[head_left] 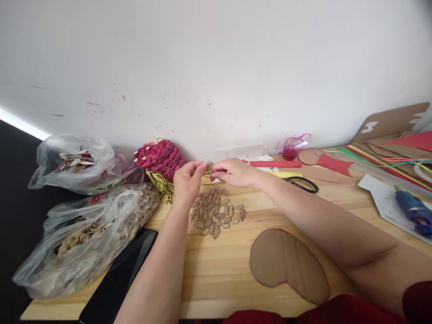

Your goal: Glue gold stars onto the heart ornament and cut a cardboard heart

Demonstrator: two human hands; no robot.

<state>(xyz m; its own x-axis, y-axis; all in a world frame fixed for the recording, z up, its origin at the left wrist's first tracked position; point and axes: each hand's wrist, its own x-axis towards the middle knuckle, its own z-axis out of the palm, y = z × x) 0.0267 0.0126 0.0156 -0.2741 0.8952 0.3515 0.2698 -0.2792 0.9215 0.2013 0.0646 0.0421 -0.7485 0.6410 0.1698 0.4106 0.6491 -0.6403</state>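
Over the far side of a pile of unshelled peanuts [212, 211], my two hands nearly meet. My left hand [188, 180] is closed, thumb and forefinger pinched at the tips on something too small to make out. My right hand [234, 172] is closed too, its bent fingers pointing left toward the left thumb; what they grip is hidden. Thin yellow-green strands [209, 170] show behind the fingertips. Just left of my left hand stands a magenta ornament [162, 157] with small yellow stars and a yellow-green cord fringe. A heart-shaped cardboard piece [286, 263] lies under my right forearm.
Plastic bags, one of scraps [74, 162] and one of peanut shells [87, 238], fill the left beside a flat black device [118, 274]. Black-handled scissors [302, 183], a pink-stained cup [290, 148] and red strips [275, 164] lie behind. A blue glue gun [413, 209] sits right.
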